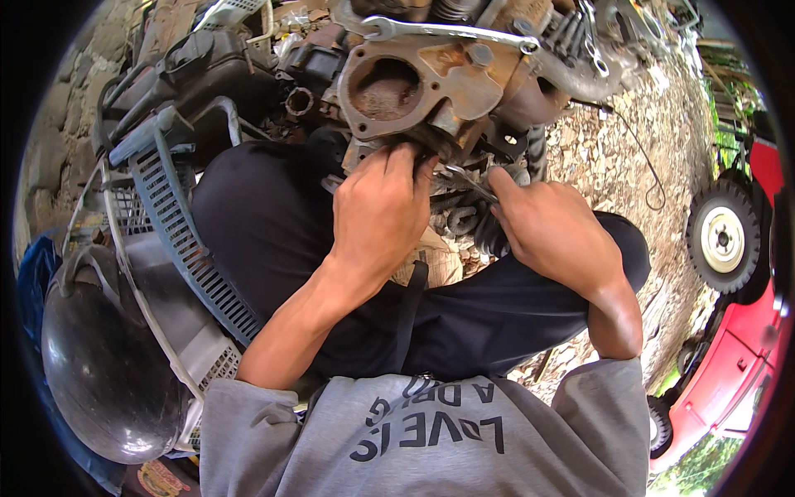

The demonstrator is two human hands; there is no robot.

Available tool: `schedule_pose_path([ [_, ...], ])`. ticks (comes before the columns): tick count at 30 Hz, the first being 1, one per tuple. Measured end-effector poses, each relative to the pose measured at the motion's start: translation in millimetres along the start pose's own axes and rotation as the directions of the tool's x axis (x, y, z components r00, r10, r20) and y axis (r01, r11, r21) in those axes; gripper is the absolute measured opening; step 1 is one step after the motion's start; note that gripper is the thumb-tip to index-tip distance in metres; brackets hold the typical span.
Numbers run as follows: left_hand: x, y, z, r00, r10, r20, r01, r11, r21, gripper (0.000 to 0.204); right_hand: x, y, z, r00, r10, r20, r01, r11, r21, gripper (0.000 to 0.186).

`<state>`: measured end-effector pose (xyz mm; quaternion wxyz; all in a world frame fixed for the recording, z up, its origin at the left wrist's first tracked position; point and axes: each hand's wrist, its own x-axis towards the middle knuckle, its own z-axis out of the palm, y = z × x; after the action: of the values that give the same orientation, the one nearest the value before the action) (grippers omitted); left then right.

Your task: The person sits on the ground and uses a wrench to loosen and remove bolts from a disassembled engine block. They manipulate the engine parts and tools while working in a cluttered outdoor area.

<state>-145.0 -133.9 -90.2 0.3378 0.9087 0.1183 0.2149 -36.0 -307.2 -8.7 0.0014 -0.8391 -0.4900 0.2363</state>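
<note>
Both your left hand [377, 215] and your right hand [555, 228] are at the near, lower side of a rusty metal housing [440, 62], close to each other but apart. That housing sits straight ahead of you, beyond your knees, with its large round opening toward the left and a bolt head [480, 55] on its upper right part.

Your left fingers are bent and gathered against the underside of the flange; you hide whatever lies between them, so I cannot tell whether they grip anything. Your right hand is closed on a slim metal tool [476, 186], thumb along it, and its bright end points up and left, just beside your left fingertips. Whether that end touches a fastener cannot be told.

Across the top of the housing lies a long silver wrench [464, 31], and a second wrench [591, 41] rests among the metal parts to its right. Your dark trousers [273, 232] frame the work on both sides.

To your left are a blue slotted plastic frame [178, 219], a pale plastic crate [149, 311] and a glossy black helmet [112, 364]. To your right, a thin wire [638, 141] curves over littered ground [609, 166], with a red vehicle [729, 356] farther off.
</note>
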Motion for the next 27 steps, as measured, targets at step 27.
schedule_pose_path([
  [27, 1.8, 3.1, -6.5, 0.93, -0.283, 0.236, 0.354, 0.865, -0.357, 0.028, 19.3, -9.9, 44.1, 0.966, 0.014, -0.259, -0.009, 1.0, 0.022, 0.029],
])
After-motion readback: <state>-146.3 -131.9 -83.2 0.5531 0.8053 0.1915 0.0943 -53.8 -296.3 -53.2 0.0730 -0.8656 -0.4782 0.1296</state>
